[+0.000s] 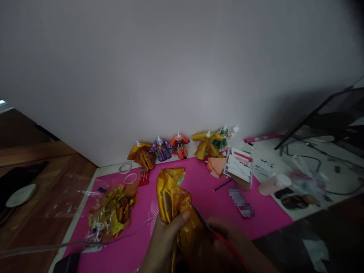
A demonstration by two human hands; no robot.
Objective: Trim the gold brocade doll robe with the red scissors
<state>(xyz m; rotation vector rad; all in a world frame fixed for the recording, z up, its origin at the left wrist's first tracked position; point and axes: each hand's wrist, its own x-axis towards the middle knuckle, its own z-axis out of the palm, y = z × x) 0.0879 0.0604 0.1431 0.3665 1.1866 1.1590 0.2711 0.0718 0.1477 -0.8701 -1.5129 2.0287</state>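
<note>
A shiny gold patterned fabric hangs folded over the pink mat, gripped between the thumb and fingers of my left hand. My right hand is closed around the red handle of a pair of scissors. The dark blades meet the gold fabric near its upper right edge, just beyond my left thumb. How far apart the blades stand is hard to make out in the dim light. Lower down, the fabric falls in shadow between my two hands.
The pink mat covers most of the white table. A heap of gold scraps lies at left. Several small dressed doll bodies, one in an orange robe, stand along the wall. At right are papers, a pale bottle and cables.
</note>
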